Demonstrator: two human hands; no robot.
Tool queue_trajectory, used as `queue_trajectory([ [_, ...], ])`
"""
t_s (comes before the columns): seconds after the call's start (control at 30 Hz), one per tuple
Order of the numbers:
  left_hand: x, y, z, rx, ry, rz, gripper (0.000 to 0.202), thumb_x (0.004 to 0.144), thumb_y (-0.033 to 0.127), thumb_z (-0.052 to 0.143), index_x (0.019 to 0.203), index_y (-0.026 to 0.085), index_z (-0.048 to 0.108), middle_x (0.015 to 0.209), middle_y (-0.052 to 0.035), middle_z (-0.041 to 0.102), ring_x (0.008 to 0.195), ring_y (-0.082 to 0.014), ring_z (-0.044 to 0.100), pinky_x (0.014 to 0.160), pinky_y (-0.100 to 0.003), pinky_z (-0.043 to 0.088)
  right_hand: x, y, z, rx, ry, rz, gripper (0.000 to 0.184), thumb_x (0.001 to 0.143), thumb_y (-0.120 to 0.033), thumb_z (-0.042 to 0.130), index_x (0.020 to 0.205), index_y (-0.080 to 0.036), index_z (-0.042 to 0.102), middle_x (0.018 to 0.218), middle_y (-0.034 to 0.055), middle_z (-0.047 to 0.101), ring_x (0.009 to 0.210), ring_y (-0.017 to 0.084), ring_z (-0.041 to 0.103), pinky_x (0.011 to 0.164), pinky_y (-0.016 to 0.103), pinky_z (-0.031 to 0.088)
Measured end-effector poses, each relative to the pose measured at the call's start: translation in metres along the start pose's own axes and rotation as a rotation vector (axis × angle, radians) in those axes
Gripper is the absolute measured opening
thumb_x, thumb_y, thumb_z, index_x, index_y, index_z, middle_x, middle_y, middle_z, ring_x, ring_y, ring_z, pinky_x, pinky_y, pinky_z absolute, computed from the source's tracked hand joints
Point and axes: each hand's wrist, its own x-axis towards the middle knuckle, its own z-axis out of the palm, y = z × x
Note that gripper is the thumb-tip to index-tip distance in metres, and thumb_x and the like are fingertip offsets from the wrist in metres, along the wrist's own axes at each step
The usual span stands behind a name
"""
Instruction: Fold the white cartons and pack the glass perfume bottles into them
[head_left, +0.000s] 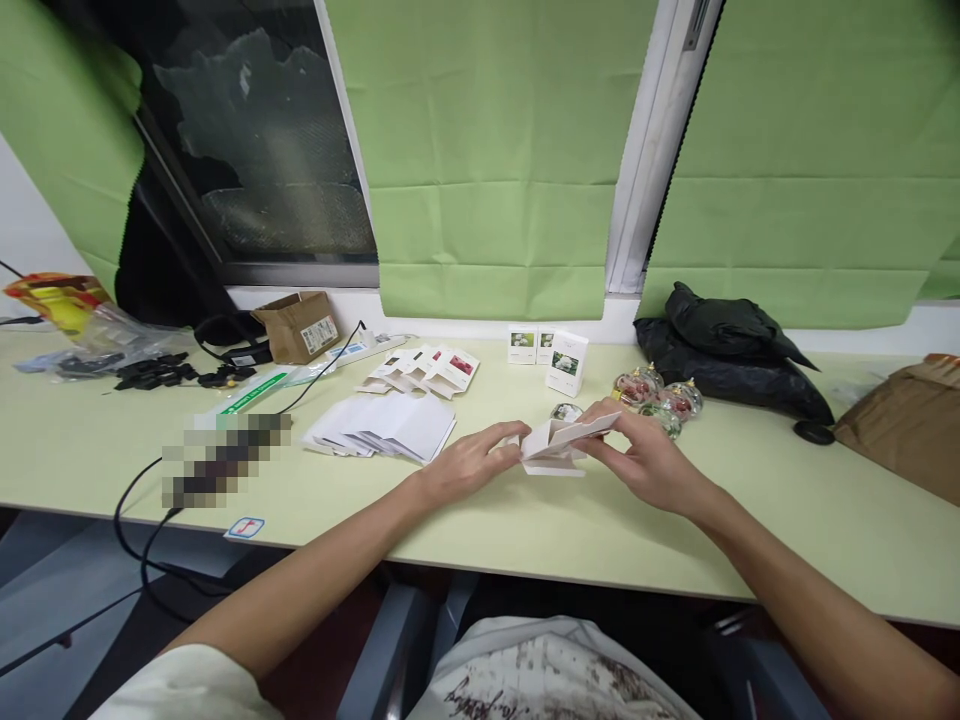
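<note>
A flat white cardboard box blank (556, 443) is held between both hands just above the pale green table (525, 520). My left hand (469, 462) pinches its left end, fingers closed on it. Its right end and top are gripped by my right hand (646, 455). A stack of flat white blanks (386, 425) lies left of my left hand. Behind my right hand sit several clear round ornaments (660, 395), and one more ornament (566, 411) lies just behind the blank.
Small assembled white boxes (566, 362) with flower pictures stand at the back by the window sill. Printed flat cards (431, 370) fan out behind the stack. A black bag (727, 350), brown cartons (911, 420) (298, 325), a power strip (367, 348) and cables (150, 520) ring the table.
</note>
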Motion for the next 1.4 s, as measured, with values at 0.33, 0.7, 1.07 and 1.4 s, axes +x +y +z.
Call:
queue_trajectory([
  [0.33,0.007,0.003,-0.002,0.071,0.111,0.231,0.029,0.104,0.014,0.052,0.127,0.027,0.041,0.141,-0.0145,0.055,0.131,-0.0212,0.062,0.095,-0.037,0.062,0.003,-0.003,0.004,0.053,-0.014,-0.022,0.014,0.102,-0.033,0.061,0.113,-0.032,0.071,0.114,0.0054,0.074,0.105,0.027,0.071,0.082,0.041,0.06],
  [0.7,0.008,0.003,0.0,0.039,0.104,0.229,0.036,0.102,0.014,0.056,0.132,0.027,0.04,0.141,-0.0153,0.055,0.137,-0.0229,0.058,0.099,-0.042,0.061,0.006,-0.017,-0.003,-0.018,-0.039,0.077,0.017,0.104,-0.037,0.058,0.113,-0.031,0.071,0.11,0.0065,0.073,0.1,0.027,0.07,0.065,0.035,0.057],
  [1.07,0.009,0.008,-0.003,0.035,0.102,0.238,0.04,0.101,0.011,0.055,0.135,0.029,0.04,0.142,-0.0141,0.053,0.135,-0.023,0.059,0.098,-0.041,0.062,0.005,-0.027,-0.002,-0.193,-0.029,0.062,0.014,0.103,-0.035,0.057,0.113,-0.029,0.065,0.101,0.0058,0.073,0.09,0.028,0.069,0.074,0.039,0.054],
  [1.4,0.008,0.004,0.008,-0.047,0.141,0.247,0.041,0.099,0.012,0.059,0.131,0.026,0.039,0.139,-0.0168,0.058,0.137,-0.0252,0.059,0.099,-0.045,0.062,0.016,-0.009,0.014,-0.485,-0.061,-0.127,0.005,0.102,-0.022,0.057,0.106,-0.025,0.059,0.101,0.0091,0.066,0.093,0.028,0.059,0.077,0.039,0.049],
])
